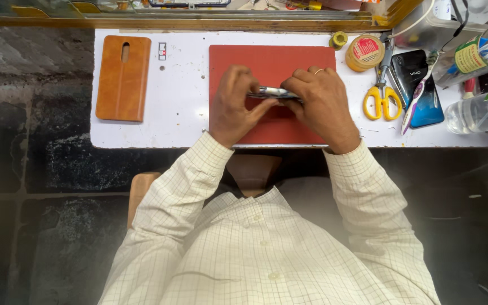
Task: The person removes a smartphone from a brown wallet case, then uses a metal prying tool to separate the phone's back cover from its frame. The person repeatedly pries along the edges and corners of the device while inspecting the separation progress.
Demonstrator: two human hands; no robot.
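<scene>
At frame centre, the left hand (234, 107) and right hand (324, 104) held a phone (274, 93) edge-on above the red mat (272, 56), fingers clamped on its two ends. A clear box (425, 31) in the upper right held cables; its other contents were unclear. Scissors (382, 93), a tape roll (364, 52) and another phone (419, 85) lay right of the mat, a brown case (122, 77) upper left on the white surface (182, 101).

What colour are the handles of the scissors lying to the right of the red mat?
Yellow handles on the scissors, clear in the head view.
</scene>
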